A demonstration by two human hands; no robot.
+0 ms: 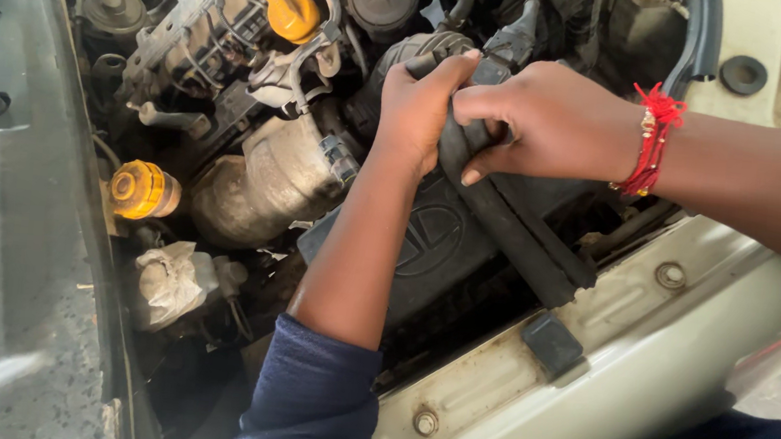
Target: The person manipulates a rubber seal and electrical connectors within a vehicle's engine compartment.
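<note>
I see my left hand (416, 109) and right hand (536, 115) both closed around a thick black rubber hose (512, 225) above the black engine cover (440, 243); 2 yellow caps (291, 11) sit left, the cream body panel (623, 362) below.

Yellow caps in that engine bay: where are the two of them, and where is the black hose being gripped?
Upper yellow cap (291, 11), head view, on its top.
Lower yellow cap (139, 190), head view, on its ribbed side.
Black hose (521, 236), head view, on its bare stretch below the hands.

Hose (503, 220) end hidden under hands
</note>
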